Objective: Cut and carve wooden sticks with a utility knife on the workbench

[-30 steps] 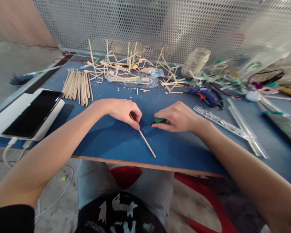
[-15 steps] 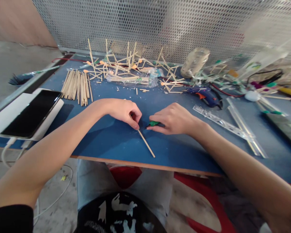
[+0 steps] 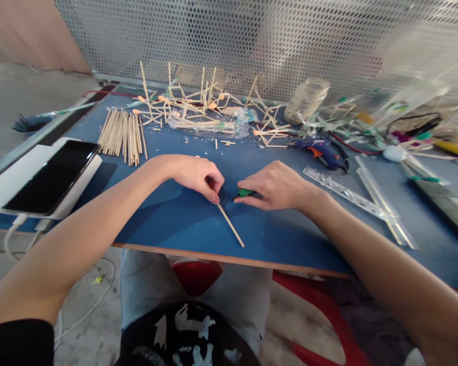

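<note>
My left hand (image 3: 194, 173) pinches a thin wooden stick (image 3: 231, 227) and presses it flat on the blue table (image 3: 183, 223). The stick runs from my fingers toward the table's near edge. My right hand (image 3: 277, 185) is closed round a small green-handled knife (image 3: 245, 193), and its blade tip meets the stick right beside my left fingertips.
A bundle of loose sticks (image 3: 122, 134) lies at the back left, with a glued stick structure (image 3: 198, 107) behind it. A phone on a white box (image 3: 46, 175) sits at the left edge. A blue glue gun (image 3: 322, 150) and clear rulers (image 3: 347, 193) lie to the right.
My right hand with the knife has slid slightly left, closer to the stick. My left hand and the stick have stayed where they were.
</note>
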Demonstrator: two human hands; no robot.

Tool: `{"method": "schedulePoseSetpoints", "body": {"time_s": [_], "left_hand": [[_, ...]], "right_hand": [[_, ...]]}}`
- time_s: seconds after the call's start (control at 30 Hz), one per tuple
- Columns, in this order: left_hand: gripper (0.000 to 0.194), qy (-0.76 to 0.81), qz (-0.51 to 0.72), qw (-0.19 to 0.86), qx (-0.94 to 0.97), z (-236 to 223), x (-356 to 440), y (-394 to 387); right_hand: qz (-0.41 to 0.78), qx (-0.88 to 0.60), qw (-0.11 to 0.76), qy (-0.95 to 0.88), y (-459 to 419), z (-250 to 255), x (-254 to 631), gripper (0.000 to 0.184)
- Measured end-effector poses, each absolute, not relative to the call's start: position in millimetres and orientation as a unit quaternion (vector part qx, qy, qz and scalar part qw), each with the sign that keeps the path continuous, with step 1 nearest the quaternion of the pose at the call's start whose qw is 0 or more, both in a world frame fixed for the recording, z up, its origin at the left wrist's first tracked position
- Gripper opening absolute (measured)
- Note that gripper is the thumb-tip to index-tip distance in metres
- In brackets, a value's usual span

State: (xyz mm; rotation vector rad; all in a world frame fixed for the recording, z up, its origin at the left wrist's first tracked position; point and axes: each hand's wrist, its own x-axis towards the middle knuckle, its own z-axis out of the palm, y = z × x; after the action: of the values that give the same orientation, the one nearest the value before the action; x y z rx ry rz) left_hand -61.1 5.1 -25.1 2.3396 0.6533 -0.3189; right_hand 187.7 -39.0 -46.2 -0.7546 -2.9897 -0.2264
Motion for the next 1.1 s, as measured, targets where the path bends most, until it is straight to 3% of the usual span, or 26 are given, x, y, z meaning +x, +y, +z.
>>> {"method": "schedulePoseSetpoints", "body": {"time_s": [1.1], "left_hand": [[0.028, 0.244, -0.097, 0.372, 0.89, -27.7, -61.5, 7.6]], "right_hand": [[-0.094, -0.225, 0.015, -0.97, -43.2, -39.5, 188.4, 0.051]]}}
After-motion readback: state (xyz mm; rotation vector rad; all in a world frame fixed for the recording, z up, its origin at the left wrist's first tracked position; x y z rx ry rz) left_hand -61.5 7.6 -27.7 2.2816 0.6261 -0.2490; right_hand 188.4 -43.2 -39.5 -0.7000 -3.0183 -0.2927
